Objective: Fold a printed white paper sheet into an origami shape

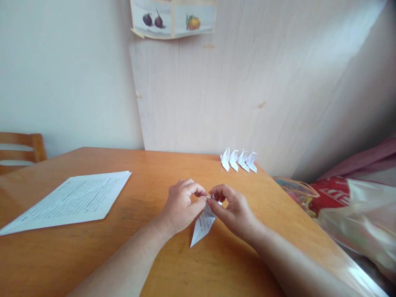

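Note:
Between my hands is a piece of folded paper (202, 225), white with printed text, its pointed end hanging toward me above the wooden table. My left hand (184, 204) pinches its upper edge between thumb and fingers. From the other side my right hand (233, 210) pinches the same top part, with the two thumbs almost touching. A small white tip of paper sticks up by the right fingers. The fingertips cover the exact fold at the top.
Printed sheets (74, 202) lie on the left of the table (148, 255). Several folded paper figures (238, 160) stand in a row at the far right edge. Beyond the right edge are plastic bags (355, 222). A chair (23, 148) stands far left; a wall rises behind.

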Action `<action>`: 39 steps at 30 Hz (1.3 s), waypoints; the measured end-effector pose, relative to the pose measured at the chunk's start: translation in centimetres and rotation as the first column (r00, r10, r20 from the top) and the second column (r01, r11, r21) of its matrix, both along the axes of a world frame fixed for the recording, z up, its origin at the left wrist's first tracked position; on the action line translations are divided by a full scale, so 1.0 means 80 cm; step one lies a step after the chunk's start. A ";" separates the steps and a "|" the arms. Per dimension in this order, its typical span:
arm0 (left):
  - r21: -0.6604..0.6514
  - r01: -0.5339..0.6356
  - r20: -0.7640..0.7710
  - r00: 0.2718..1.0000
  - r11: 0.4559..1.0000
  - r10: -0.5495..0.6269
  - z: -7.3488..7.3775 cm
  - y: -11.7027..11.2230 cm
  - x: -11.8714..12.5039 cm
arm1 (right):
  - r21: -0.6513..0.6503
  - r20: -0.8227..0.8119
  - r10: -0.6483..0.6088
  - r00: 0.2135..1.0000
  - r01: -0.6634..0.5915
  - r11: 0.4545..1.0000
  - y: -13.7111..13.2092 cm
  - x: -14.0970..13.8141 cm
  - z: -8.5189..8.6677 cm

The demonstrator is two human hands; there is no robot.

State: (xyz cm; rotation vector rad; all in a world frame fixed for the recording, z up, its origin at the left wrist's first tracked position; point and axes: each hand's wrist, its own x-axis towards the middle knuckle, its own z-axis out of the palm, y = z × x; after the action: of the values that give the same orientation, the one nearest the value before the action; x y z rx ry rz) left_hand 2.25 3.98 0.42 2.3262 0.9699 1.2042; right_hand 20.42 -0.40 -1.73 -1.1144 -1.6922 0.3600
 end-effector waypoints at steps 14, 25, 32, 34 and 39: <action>0.103 0.001 -0.039 0.999 0.995 0.003 -0.004 0.004 0.002 | -0.012 0.007 0.001 1.000 -0.001 1.000 -0.001 -0.002 0.003; 0.131 0.020 -0.041 0.999 0.991 -0.014 -0.010 0.000 0.008 | -0.036 0.030 0.007 1.000 -0.006 0.999 -0.001 -0.001 0.004; 0.115 0.013 -0.051 0.999 0.993 -0.007 -0.010 0.000 0.005 | -0.023 0.046 -0.012 0.999 0.013 1.000 -0.001 0.001 0.003; 0.111 0.007 -0.036 0.999 0.994 -0.003 -0.011 0.001 0.002 | -0.022 0.047 -0.009 0.999 0.010 1.000 -0.001 0.002 0.002; 0.113 0.011 0.002 1.000 0.994 -0.011 -0.009 0.000 0.000 | -0.024 0.050 -0.001 0.999 0.002 1.000 0.000 0.003 0.000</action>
State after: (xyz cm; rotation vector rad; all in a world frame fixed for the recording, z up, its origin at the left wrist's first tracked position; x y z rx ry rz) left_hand 2.27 3.99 -0.32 2.4125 0.9084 1.2881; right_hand 20.69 -0.39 -1.75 -1.1510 -1.7353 0.3551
